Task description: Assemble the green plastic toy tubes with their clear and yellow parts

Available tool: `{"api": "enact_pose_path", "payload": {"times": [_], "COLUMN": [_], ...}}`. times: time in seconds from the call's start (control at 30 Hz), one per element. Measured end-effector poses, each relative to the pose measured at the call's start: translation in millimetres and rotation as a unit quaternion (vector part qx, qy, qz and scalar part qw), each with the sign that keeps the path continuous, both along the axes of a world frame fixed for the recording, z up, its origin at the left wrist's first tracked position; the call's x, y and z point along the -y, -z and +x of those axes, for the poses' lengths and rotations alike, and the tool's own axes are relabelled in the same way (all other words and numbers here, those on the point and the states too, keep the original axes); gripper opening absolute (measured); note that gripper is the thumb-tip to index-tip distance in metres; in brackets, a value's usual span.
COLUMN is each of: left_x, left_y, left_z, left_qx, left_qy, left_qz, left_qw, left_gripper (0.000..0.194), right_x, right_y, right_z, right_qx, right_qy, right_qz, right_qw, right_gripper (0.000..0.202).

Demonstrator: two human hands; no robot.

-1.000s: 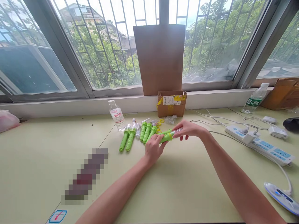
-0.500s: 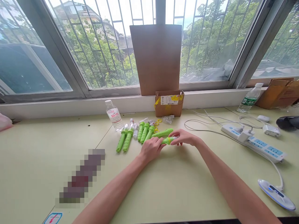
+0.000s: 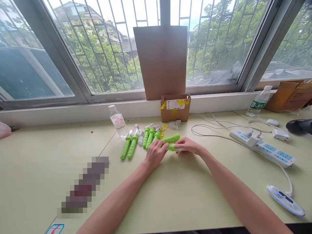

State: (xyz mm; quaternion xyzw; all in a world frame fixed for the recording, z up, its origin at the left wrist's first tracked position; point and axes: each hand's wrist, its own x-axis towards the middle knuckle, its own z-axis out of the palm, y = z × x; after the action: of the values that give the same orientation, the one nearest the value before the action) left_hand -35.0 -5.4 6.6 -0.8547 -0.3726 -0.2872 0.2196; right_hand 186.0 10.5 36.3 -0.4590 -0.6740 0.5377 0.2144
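My left hand point(image 3: 155, 152) is closed round a green plastic tube point(image 3: 171, 147), whose right end sticks out past the fingers. My right hand point(image 3: 188, 145) pinches the clear end piece point(image 3: 180, 149) at that tube's right end; fingers partly hide it. Just behind my hands lies another green tube point(image 3: 172, 138). To the left are several more green tubes with ribbed bodies, among them a front one point(image 3: 133, 147) with a clear top. A small clear bottle-like piece point(image 3: 140, 137) lies between the groups. Yellow rings point(image 3: 163, 128) are scattered behind.
A cardboard box point(image 3: 175, 109) stands at the back before an upright cardboard sheet point(image 3: 162, 61). Water bottles stand at left point(image 3: 118, 122) and right point(image 3: 258, 101). White cables lead to a power strip point(image 3: 264, 148) on the right. A blurred-out object point(image 3: 85, 185) lies front left.
My right hand has shifted slightly and its fingers have closed further over the clear end piece. The yellow band seen on the held tube earlier no longer shows clearly. The view has shifted slightly.
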Motion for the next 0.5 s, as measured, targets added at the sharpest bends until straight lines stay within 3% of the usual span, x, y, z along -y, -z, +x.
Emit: {"api": "enact_pose_path", "payload": {"times": [0.13,0.3,0.5], "left_x": [-2.2,-5.1,-6.4], "left_y": [0.6,0.8,-7.2], "left_z": [-1.3,-1.3,-6.6], "left_qx": [-0.001,0.006,0.037], "left_qy": [-0.001,-0.036,-0.086], "left_qz": [0.004,-0.007,-0.012], "left_qw": [1.000,0.999,0.996], "left_gripper": [0.015,0.015,0.038], "right_x": [2.6,5.4,4.9], "right_y": [-1.0,-1.1,0.8], "right_z": [-3.5,-8.7,-8.7], "right_qx": [-0.003,-0.012,-0.038], "right_qy": [-0.031,-0.002,0.009], "right_qz": [0.011,0.040,0.038], "right_qw": [0.999,0.999,0.999], "right_gripper": [0.037,0.031,0.032]}}
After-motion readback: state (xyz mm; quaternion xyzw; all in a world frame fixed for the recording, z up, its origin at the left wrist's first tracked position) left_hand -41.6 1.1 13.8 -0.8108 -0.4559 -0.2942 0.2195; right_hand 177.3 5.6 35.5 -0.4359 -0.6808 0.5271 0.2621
